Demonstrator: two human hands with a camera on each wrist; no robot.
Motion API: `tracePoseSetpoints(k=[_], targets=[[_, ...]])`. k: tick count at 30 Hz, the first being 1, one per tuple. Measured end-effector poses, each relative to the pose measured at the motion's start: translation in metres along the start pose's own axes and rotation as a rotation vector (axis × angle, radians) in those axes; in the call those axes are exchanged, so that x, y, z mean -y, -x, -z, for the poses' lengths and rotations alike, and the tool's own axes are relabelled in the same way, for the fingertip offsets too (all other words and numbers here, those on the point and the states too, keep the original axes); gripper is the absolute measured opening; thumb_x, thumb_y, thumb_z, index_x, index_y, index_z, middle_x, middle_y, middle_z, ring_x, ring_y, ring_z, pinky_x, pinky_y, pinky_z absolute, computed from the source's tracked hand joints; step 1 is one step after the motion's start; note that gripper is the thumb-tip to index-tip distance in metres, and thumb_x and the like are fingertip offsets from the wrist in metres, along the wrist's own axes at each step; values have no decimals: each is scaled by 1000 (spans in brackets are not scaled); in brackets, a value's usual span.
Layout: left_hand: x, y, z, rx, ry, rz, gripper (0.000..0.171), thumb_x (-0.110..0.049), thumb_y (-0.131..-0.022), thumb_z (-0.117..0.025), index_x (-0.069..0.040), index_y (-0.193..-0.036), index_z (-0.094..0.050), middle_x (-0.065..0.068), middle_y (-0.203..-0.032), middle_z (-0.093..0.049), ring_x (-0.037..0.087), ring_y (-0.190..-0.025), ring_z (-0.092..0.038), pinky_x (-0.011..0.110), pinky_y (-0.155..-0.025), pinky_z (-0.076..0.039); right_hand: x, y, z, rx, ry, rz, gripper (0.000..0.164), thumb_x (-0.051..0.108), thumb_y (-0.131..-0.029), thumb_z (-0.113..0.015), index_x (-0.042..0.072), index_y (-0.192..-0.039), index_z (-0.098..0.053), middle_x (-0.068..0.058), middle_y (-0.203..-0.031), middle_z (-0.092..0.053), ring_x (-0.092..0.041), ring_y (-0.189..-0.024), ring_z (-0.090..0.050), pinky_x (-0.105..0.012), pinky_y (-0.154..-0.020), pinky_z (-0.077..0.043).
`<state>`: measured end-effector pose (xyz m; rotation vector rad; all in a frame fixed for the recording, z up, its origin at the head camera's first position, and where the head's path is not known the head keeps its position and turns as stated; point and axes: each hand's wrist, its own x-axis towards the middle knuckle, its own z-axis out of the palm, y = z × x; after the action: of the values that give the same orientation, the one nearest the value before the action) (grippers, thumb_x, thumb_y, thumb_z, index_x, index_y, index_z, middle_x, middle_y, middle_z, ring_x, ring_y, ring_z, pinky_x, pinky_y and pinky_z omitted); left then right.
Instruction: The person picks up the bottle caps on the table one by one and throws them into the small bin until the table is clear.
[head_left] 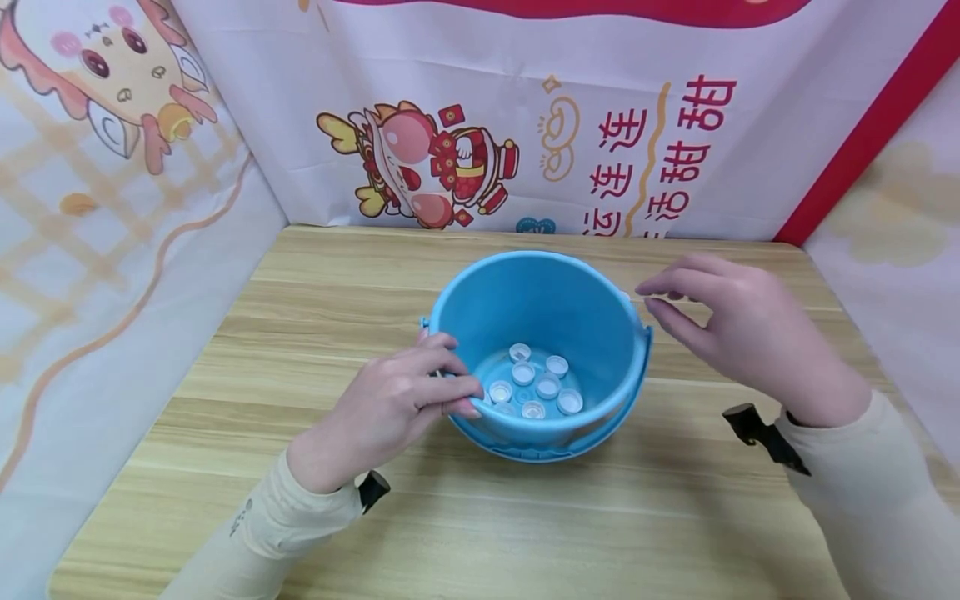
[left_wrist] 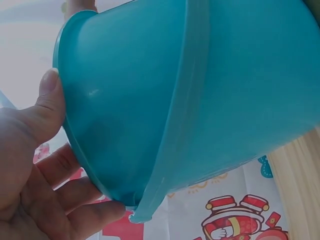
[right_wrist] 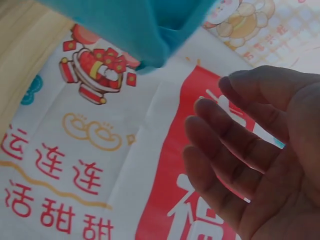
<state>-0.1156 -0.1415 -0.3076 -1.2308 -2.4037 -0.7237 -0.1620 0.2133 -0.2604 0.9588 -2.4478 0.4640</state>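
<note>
A light blue bucket (head_left: pixel 536 427) stands on the table, its mouth tipped toward the head camera. Several white bottle caps (head_left: pixel 547 385) lie on its floor. My left hand (head_left: pixel 397 400) holds the rim at the near left; the left wrist view shows its thumb (left_wrist: pixel 49 92) on the outer wall and its fingers along the rim. To the right of the bucket, my right hand (head_left: pixel 738 325) hovers with loosely bent fingers and holds nothing. In the right wrist view its fingertips (right_wrist: pixel 202 107) are apart from the bucket edge (right_wrist: pixel 150 60).
The bucket's handle (head_left: pixel 633 392) hangs down round its near side. Beneath is a wood-grain table (head_left: pixel 300 308). A printed cloth (head_left: pixel 480 50) with cartoon figures and red characters stands behind it, and more cloth lines the left and right sides.
</note>
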Motion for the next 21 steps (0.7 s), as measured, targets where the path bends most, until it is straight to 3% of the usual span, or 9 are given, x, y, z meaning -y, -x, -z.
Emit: tracePoseSetpoints(k=[10, 21], targets=[[3, -1, -3, -6, -9, -6, 24, -21, -82, -79, -12, -104, -79, 5, -98, -71, 30, -114, -63, 53, -105, -39, -19, 31, -18, -38, 21, 13, 32, 0, -70, -87, 8, -99, -77, -3, -90, -71, -17, -76, -69, -38, -65, -58], [11, -4, -4, 11, -6, 13, 26, -20, -82, -80, -12, -107, -78, 5, -100, -71, 31, -116, -62, 53, -106, -37, -28, 49, -35, -4, 10, -55, 31, 2, -72, -87, 8, -101, -76, -5, -93, -71, -20, -78, -69, -43, -65, -61]])
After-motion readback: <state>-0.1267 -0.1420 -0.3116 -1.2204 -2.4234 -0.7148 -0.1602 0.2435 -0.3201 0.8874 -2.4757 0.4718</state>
